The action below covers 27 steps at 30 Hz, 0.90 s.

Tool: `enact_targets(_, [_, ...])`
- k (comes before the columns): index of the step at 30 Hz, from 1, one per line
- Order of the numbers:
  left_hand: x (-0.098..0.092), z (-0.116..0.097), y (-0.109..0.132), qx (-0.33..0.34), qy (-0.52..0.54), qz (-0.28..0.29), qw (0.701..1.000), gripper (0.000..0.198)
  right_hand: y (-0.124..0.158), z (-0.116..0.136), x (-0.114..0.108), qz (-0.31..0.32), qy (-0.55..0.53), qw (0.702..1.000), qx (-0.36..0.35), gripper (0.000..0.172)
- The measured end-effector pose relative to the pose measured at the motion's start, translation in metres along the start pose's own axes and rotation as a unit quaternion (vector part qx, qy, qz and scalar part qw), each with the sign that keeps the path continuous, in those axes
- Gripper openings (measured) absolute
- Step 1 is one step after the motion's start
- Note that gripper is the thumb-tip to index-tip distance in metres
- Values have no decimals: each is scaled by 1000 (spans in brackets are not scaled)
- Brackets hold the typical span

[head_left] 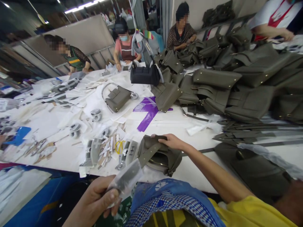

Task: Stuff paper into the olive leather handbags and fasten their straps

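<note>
Head view: right hand (172, 142) closed on the top flap of the olive bag (163, 159), near the table (194, 176) edge. Left hand (97, 200), nearer the body, pinches a wrapped strip (126, 178). Risk: one-handed grip; the bag could slide off the edge.

Long lamps (80, 5) on the ceiling at top left give bright, even light, so the white table (189, 170) is nearly washed out. Shadows are soft, deepest inside the open bag (158, 154). The wide lens bows the edges, and the left hand (94, 201) and its wrapped strip (126, 179) are smeared by blur.
</note>
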<state>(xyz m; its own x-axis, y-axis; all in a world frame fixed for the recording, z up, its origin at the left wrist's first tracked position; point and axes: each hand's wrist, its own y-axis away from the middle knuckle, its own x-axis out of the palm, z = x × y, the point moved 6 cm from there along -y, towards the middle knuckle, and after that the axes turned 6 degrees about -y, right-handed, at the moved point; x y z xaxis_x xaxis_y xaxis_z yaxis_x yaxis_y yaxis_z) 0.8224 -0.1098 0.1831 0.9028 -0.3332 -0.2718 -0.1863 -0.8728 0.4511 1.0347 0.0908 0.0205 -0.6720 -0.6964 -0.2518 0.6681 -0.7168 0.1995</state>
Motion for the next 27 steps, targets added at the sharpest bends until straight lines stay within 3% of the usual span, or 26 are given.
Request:
enact_targets(4, [-8, -4, -3, 24, 13, -49, 998, 52, 13, -22, -3, -13, -117, 991, 64, 48])
enact_targets(7, [-7, -7, -14, 33, 7, -42, 999, 52, 21, -46, -14, -12, -161, 982, 101, 56])
enact_targets(10, [0, -7, -31, 32, 8, -22, 999, 48, 25, -72, -26, -44, -150, 979, 129, 53])
enact_targets(14, [8, -2, -55, 27, 19, 6, 999, 44, 26, -91, -42, -137, -104, 975, 138, 40])
enact_targets(16, [12, -2, -64, 22, 21, 26, 999, 43, 28, -89, -49, -173, -80, 973, 129, 36])
enact_targets(20, [18, -9, -79, 30, 10, 62, 998, 40, 49, -76, -61, -254, -19, 961, 105, 53])
enact_targets(22, [21, -13, -86, 36, -9, 74, 997, 39, 67, -61, -64, -308, 31, 949, 64, 51])
enact_targets(25, [27, -17, -95, 49, -45, 96, 993, 40, 94, -35, -53, -344, 67, 937, 1, 33])
enact_targets(27, [31, -19, -102, 56, -63, 113, 990, 42, 107, -21, -40, -340, 22, 940, 2, 39])
